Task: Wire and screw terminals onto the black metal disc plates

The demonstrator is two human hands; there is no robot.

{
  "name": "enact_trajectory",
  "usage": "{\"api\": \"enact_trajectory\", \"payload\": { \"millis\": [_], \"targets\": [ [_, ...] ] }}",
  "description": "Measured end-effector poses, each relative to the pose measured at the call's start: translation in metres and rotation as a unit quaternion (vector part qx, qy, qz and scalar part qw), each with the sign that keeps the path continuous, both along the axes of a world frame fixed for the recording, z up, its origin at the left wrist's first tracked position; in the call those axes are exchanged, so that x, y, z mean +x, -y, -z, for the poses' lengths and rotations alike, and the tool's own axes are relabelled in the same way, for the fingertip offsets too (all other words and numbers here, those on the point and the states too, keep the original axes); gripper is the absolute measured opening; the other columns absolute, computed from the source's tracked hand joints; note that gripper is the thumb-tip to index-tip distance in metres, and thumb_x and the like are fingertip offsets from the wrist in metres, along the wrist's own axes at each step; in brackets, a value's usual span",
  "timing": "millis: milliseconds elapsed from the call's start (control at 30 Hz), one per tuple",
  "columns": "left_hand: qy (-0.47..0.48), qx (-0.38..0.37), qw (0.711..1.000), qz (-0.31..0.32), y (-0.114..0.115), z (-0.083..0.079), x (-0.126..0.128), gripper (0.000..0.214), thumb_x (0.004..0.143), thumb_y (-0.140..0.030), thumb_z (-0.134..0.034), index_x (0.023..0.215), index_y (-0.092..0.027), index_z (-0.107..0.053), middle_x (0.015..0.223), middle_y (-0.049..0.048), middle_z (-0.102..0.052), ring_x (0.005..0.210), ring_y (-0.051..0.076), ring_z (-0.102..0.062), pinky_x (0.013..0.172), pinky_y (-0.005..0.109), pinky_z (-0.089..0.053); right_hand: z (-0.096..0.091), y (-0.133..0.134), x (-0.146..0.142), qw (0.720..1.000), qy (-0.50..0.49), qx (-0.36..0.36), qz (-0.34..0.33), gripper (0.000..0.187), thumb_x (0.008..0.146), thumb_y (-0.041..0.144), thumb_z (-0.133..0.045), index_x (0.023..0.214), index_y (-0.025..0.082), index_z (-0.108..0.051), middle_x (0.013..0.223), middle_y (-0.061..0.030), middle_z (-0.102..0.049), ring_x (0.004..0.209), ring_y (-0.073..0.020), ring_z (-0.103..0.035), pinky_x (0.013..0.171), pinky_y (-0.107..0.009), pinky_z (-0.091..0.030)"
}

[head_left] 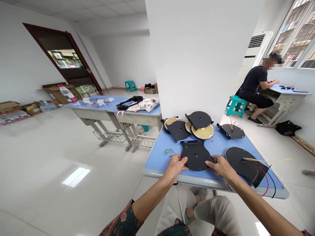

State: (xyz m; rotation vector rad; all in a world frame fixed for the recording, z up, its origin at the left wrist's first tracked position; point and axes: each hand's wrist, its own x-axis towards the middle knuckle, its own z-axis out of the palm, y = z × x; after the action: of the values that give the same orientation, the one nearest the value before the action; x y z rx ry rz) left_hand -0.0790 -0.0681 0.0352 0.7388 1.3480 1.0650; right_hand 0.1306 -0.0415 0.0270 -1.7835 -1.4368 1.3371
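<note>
A black metal plate (pixel 196 154) with a rounded near end and a bent flange at its far edge is held over the front of the blue table. My left hand (pixel 175 167) pinches its left edge, thumb on top. At the right edge my right hand (pixel 220 166) grips it the same way. A small dark ribbed object (pixel 214 160) shows beside the right fingers; its kind is unclear. Left of the plate lies a pile of small silver screws (pixel 168 151). Close by my right hand rests a round black plate assembly (pixel 237 160) with yellow, red and black wires.
Several black plates and tan discs (pixel 203 131) are stacked at the back of the blue table (pixel 154 160). Another wired plate (pixel 232 131) lies at back right. A white pillar (pixel 197 59) stands behind. At another desk, a person (pixel 256 80) sits on a green stool (pixel 236 105).
</note>
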Motion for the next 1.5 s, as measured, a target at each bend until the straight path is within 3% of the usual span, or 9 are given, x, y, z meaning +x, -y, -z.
{"api": "enact_trajectory", "payload": {
  "millis": [100,300,433,667,1033,1167,1267,1333,1500],
  "targets": [
    [0.034,0.000,0.999,0.034,-0.003,0.002,0.006,0.015,0.091,-0.018,-0.066,0.101,-0.008,-0.062,0.101,0.0145,-0.073,0.076,0.018,-0.073,0.079,0.034,-0.066,0.003,-0.003,0.000,0.999,-0.048,-0.008,0.001,0.017,0.087,0.022,-0.063,0.100,0.014,-0.056,0.068,-0.0012,-0.071,0.036,-0.0044,-0.032,0.039,-0.023,-0.018],
    [0.083,-0.005,0.996,0.022,-0.010,0.015,0.006,0.030,0.090,-0.017,-0.066,0.118,-0.011,-0.055,0.107,0.0136,-0.071,0.089,0.024,-0.076,0.086,0.045,-0.066,0.001,-0.002,0.001,0.998,-0.057,0.003,-0.002,0.018,0.082,0.026,-0.068,0.090,0.017,-0.054,0.067,0.0020,-0.068,0.036,-0.0038,-0.034,0.038,-0.022,-0.018],
    [0.064,-0.009,0.997,0.045,-0.017,0.021,-0.005,0.047,0.088,-0.022,-0.072,0.129,-0.013,-0.052,0.102,0.0117,-0.071,0.089,0.025,-0.077,0.080,0.042,-0.067,-0.002,-0.007,-0.005,0.999,-0.050,0.000,0.003,0.019,0.080,0.021,-0.069,0.088,0.018,-0.052,0.062,0.0035,-0.065,0.036,-0.0037,-0.034,0.038,-0.021,-0.019],
    [-0.065,0.008,0.997,0.052,-0.026,0.017,-0.018,0.059,0.092,-0.022,-0.069,0.143,-0.014,-0.041,0.076,0.0004,-0.064,0.052,0.016,-0.070,0.054,0.029,-0.063,-0.001,-0.011,-0.021,0.999,-0.049,0.005,0.016,0.024,0.081,0.017,-0.068,0.096,0.018,-0.049,0.066,0.0031,-0.069,0.035,-0.0038,-0.033,0.038,-0.021,-0.019],
    [-0.073,0.022,0.997,-0.016,-0.022,0.011,-0.019,0.082,0.093,-0.010,-0.066,0.160,-0.007,-0.017,0.070,-0.0053,-0.057,0.063,0.015,-0.073,0.069,0.027,-0.065,-0.009,-0.020,-0.050,0.999,-0.018,0.011,0.028,0.028,0.078,0.020,-0.078,0.098,0.016,-0.058,0.059,0.0048,-0.065,0.040,-0.0061,-0.040,0.043,-0.021,-0.028],
    [-0.114,0.039,0.993,-0.016,-0.012,0.014,-0.027,0.079,0.092,-0.014,-0.065,0.158,-0.011,-0.022,0.080,-0.0027,-0.060,0.063,0.013,-0.072,0.069,0.027,-0.065,-0.011,0.000,-0.037,0.999,-0.010,0.037,0.032,0.038,0.080,0.016,-0.074,0.115,0.017,-0.059,0.068,0.0035,-0.070,0.052,-0.0103,-0.053,0.053,-0.022,-0.038],
    [-0.202,0.118,0.972,-0.008,-0.002,0.015,-0.029,0.070,0.085,-0.033,-0.071,0.146,-0.016,-0.043,0.090,-0.0006,-0.062,0.058,0.012,-0.065,0.058,0.027,-0.061,-0.009,0.033,-0.007,0.987,0.063,0.145,-0.032,0.044,0.085,0.018,-0.069,0.128,0.020,-0.058,0.076,0.0016,-0.074,0.076,-0.0159,-0.065,0.074,-0.025,-0.045],
    [-0.238,0.185,0.953,0.016,0.005,0.012,-0.020,0.057,0.081,-0.041,-0.070,0.131,-0.017,-0.058,0.091,0.0010,-0.063,0.060,0.013,-0.062,0.056,0.028,-0.060,-0.007,0.055,0.018,0.972,0.150,0.171,-0.056,0.029,0.091,0.023,-0.063,0.120,0.021,-0.064,0.080,-0.0016,-0.075,0.081,-0.0191,-0.069,0.076,-0.027,-0.045],
    [-0.319,0.344,0.866,0.171,0.002,0.001,0.044,0.026,0.090,-0.030,-0.056,0.108,-0.022,-0.073,0.097,0.0073,-0.070,0.083,0.020,-0.066,0.083,0.035,-0.057,-0.001,0.084,0.068,0.886,0.433,0.162,-0.012,0.020,0.101,0.027,-0.048,0.108,0.017,-0.064,0.098,-0.0126,-0.074,0.087,-0.0271,-0.072,0.065,-0.031,-0.039]
  ]
}}
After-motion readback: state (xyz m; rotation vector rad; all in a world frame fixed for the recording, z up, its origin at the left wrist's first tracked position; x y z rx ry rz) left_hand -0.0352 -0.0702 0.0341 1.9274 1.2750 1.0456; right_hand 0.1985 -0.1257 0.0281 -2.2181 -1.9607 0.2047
